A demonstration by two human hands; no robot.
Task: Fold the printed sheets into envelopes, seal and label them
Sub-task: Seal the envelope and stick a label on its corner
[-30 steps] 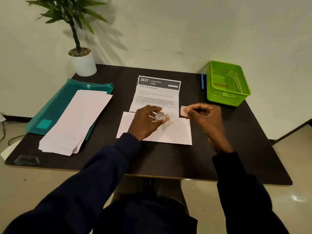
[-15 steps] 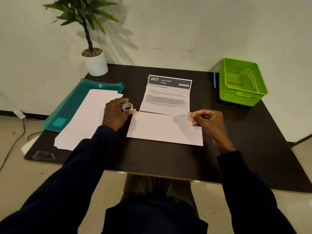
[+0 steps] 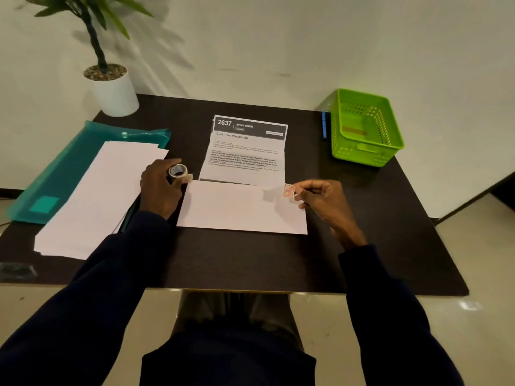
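Envelope before printed sheet; paper stack left (basket far right).

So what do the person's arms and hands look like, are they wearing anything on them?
Both arms are covered by long, dark navy sleeves, the left sleeve and right sleeve ending at the wrists. The left hand and right hand are bare: no gloves, and no ring or watch shows in this view.

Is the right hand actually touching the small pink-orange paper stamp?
Touching. The head view shows the right hand pinching the small pink-orange paper stamp by its right edge with its fingertips, at the white paper envelope's far right corner.
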